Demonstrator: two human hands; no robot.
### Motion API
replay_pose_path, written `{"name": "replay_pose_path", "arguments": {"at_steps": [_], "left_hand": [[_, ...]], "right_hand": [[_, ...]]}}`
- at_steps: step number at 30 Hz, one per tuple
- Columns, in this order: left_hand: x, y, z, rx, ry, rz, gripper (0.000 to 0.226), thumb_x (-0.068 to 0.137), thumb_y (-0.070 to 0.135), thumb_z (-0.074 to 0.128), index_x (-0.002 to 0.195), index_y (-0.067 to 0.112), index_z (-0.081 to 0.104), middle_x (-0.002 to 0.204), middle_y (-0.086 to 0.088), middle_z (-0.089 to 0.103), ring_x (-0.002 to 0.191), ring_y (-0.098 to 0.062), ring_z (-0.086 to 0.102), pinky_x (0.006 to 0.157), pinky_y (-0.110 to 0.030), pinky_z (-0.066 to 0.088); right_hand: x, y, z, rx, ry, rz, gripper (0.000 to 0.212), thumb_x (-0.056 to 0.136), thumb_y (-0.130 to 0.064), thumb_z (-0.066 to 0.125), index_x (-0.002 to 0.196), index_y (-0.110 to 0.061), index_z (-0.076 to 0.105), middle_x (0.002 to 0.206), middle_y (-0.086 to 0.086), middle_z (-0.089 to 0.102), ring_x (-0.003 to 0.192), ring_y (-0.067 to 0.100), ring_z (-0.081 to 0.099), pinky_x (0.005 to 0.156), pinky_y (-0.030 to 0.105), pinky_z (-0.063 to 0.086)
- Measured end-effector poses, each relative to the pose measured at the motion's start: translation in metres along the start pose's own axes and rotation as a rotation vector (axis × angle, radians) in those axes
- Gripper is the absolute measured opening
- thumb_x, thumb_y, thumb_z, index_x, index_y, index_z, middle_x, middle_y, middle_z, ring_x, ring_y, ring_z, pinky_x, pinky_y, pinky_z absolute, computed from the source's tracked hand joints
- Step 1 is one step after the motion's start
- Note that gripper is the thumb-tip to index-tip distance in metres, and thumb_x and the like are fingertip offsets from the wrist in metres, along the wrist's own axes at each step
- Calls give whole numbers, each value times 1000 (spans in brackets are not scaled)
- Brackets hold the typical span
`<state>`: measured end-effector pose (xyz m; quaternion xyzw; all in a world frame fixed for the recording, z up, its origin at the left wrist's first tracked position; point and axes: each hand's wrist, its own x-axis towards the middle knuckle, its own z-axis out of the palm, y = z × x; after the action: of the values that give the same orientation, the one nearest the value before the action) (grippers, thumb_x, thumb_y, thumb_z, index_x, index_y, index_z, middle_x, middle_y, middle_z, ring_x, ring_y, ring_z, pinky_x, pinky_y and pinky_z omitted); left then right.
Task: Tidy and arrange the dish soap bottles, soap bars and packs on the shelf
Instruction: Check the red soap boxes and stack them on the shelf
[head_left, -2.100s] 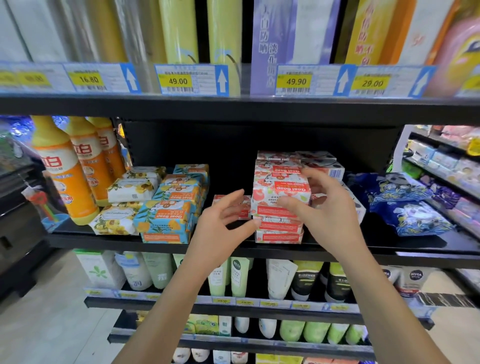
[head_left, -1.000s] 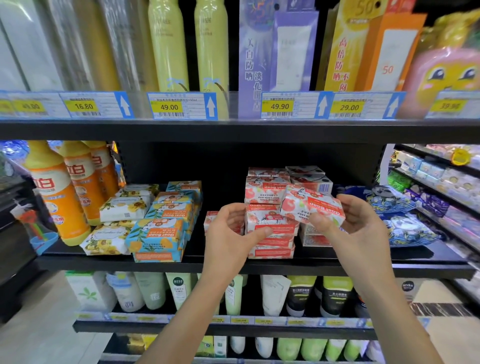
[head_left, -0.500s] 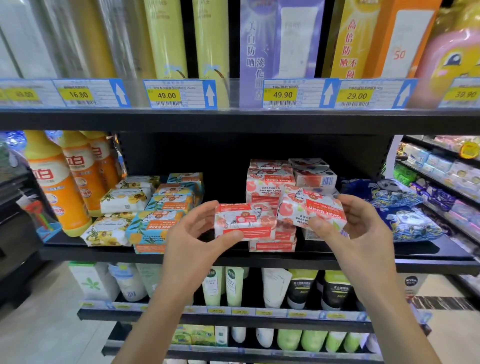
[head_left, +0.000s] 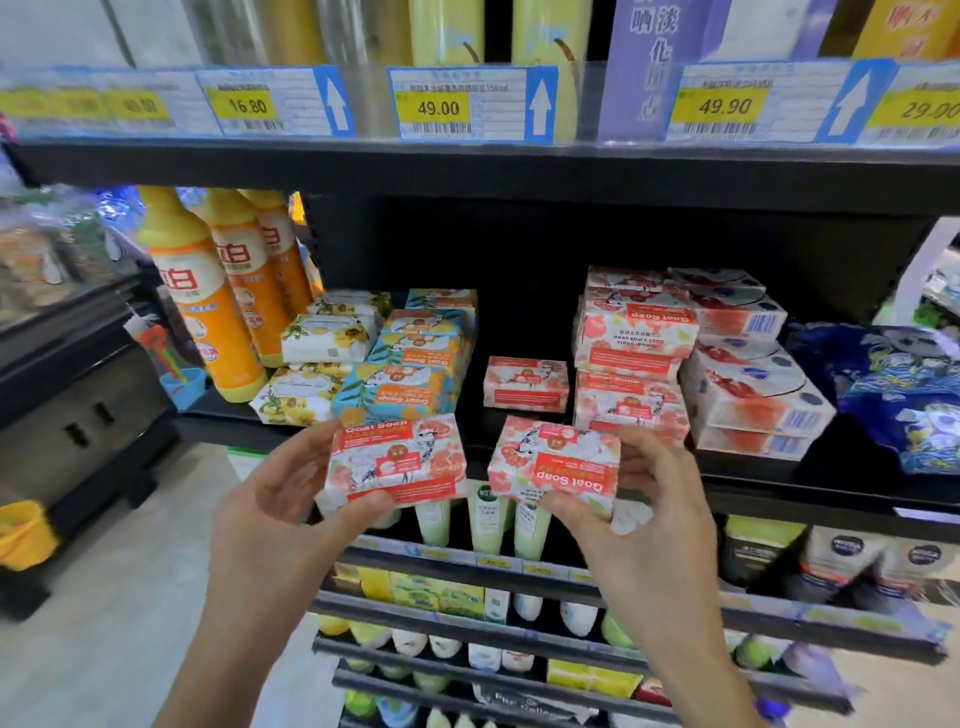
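The shelf (head_left: 810, 499) and its red stack (head_left: 631, 364) at 2 o'clock are unchanged. The left hand (head_left: 270, 499) and right hand (head_left: 649, 499) have drawn back toward 6 o'clock, each grip holding a Goat Soap box: the left box (head_left: 400, 462) and the right box (head_left: 556, 462), now below the shelf's front edge. This uncovers a lone red box (head_left: 524, 384) on the shelf.

The left hand (head_left: 280, 501) and right hand (head_left: 655, 499) are bare — as are both slender forearms, uncovered throughout.

Dish soap bottles (head_left: 208, 296) leftmost on shelf (head_left: 831, 484), soap bar stacks (head_left: 634, 338) beside, packs (head_left: 883, 384) rightmost.
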<state>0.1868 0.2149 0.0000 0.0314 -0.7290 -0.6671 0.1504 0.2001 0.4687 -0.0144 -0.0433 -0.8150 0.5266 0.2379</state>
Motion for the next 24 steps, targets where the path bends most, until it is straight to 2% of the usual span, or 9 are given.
{"name": "replay_pose_path", "arguments": {"at_steps": [3,4,7,10,14,18,21,24], "left_hand": [[5,-5,-11,-7,-12,-9,75,48,24,88,120,29,68,109,16,77,109,-4,71,100,-38,52],[7,-8,-13,-14,-20,-17,77,46,28,88,120,29,68,110,15,77,109,-4,70,101,-39,52],[10,-15,-18,-32,-42,-33,82,46,32,88,124,26,67,112,12,77,112,-6,70,103,-41,51],[12,-23,-21,-32,-64,-44,76,52,23,88,125,24,67,114,7,77,114,-11,70,104,-46,52],[12,-29,-24,-34,-77,-59,72,54,19,88,123,27,68,113,9,77,113,-12,70,105,-48,52],[10,-29,-23,-34,-92,-64,69,53,19,87,119,28,68,110,12,77,110,-8,71,103,-46,53],[10,-30,-23,-47,-97,-68,69,54,19,87,119,28,68,111,11,77,111,-9,70,103,-48,53],[9,-31,-23,-52,-98,-78,68,53,20,87,118,29,69,110,10,78,110,-9,71,103,-49,53]], "right_hand": [[-2,5,28,-52,41,0,72,74,-41,88,134,-33,50,126,-16,44,110,-8,43,96,7,33],[-2,7,36,-63,51,14,72,75,-38,88,136,-31,50,126,-15,44,109,-9,43,93,4,32],[-3,11,54,-80,79,46,74,77,-36,87,140,-28,48,128,-12,43,116,4,46,95,11,33],[-3,12,69,-99,118,35,75,79,-39,84,142,-26,47,132,-10,42,119,2,41,92,3,30],[-4,13,80,-86,192,40,72,78,-43,84,141,-24,52,133,-8,49,121,5,47,97,22,38],[-2,15,85,-35,305,27,52,73,-39,89,115,-25,63,111,-10,59,101,12,63,90,39,56],[1,15,87,-23,331,30,46,73,-35,91,108,-25,62,103,-9,62,94,11,64,85,41,57],[0,17,86,-15,324,35,45,78,-34,88,113,-24,63,105,-9,66,96,9,66,87,33,57]]}}
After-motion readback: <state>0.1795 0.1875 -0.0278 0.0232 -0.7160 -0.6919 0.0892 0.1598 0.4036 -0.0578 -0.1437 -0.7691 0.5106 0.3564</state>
